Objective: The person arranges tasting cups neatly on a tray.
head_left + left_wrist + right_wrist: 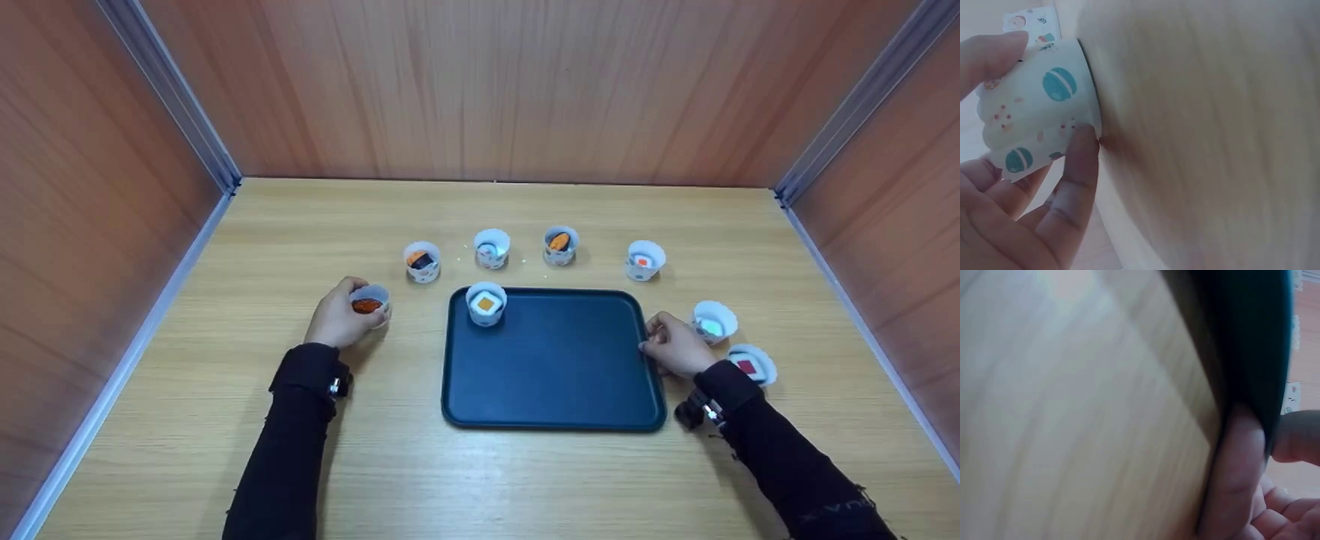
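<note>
A small white paper cup (381, 292) with a reddish-brown piece inside is held by my left hand (335, 316), left of the tray. Teal macaron prints show on this cup's wall (1060, 84) in the left wrist view, with the thumb on one side and a fingertip near its rim or base edge. My right hand (679, 349) pinches the right edge of the dark green tray (555, 375). In the right wrist view, a finger lies beneath the tray's edge (1258, 343) and the thumb is on the other side. One cup (485, 316) with a white-and-yellow piece stands at the tray's back left corner.
Behind the tray stand more cups, among them one with an orange-and-black piece (424, 274) and one at the right (643, 274). Two cups, one greenish inside (714, 334) and one with a red-and-white piece (763, 360), are beside my right hand. Wooden panels (480, 90) enclose the table.
</note>
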### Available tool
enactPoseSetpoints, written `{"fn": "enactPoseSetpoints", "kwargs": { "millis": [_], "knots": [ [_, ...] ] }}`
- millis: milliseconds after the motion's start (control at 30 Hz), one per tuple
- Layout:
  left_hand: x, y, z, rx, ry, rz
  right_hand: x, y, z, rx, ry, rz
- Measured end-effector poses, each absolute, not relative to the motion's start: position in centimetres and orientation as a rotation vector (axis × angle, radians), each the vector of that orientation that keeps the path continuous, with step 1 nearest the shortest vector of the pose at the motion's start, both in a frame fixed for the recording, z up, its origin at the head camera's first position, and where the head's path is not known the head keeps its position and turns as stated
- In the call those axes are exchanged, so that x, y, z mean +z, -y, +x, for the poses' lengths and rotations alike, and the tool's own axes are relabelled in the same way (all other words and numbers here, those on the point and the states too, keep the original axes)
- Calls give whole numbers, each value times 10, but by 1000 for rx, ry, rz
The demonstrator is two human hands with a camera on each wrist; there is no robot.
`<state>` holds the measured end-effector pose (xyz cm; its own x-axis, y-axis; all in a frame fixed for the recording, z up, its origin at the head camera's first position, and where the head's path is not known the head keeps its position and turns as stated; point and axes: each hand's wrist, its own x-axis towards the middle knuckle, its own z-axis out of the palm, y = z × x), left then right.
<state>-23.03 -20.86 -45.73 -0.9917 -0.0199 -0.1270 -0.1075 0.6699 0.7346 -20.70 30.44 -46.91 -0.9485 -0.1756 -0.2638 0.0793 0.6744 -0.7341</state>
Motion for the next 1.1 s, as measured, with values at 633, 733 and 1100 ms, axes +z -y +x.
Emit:
{"fn": "enactPoseSetpoints", "kwargs": {
  "millis": [633, 733, 1100],
  "knots": [
    [-430, 129, -203, 1270, -2688, 158, -469, -303, -209, -1121, -2574, -42],
    [-426, 110, -198, 1275, -2697, 259, -468, -302, -208, -1134, -2564, -44],
    [-425, 40, -197, 1148, -2666, 521, -469, -303, -208, -1125, -2561, -21]
  ]
}}
